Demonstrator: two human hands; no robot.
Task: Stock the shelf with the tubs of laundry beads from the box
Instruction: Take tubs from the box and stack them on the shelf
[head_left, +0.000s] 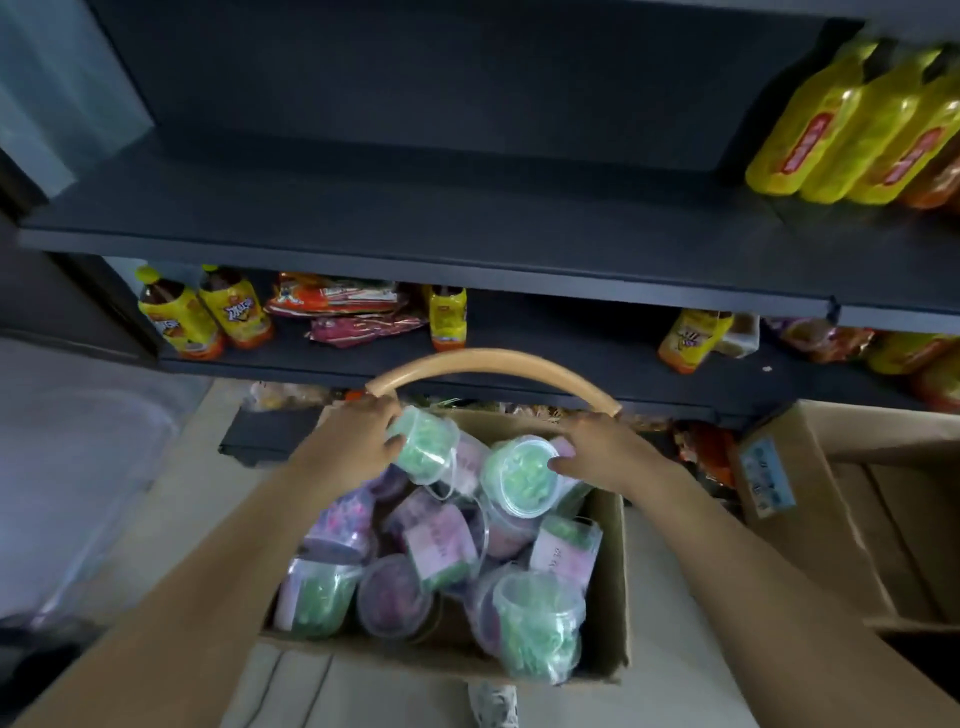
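Over the cardboard box (608, 582) at centre frame: left hand (358, 436) grips a green-bead tub (423, 441); right hand (597, 447) grips another green-bead tub (519, 475); dark shelf (415, 218) above.

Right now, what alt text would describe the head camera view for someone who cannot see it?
A person's left hand grips a green-bead tub and the right hand grips a second green tub, over a cardboard box crowded with green and purple tubs. Ahead stands a dark shelf, with yellow bottles at its right end.
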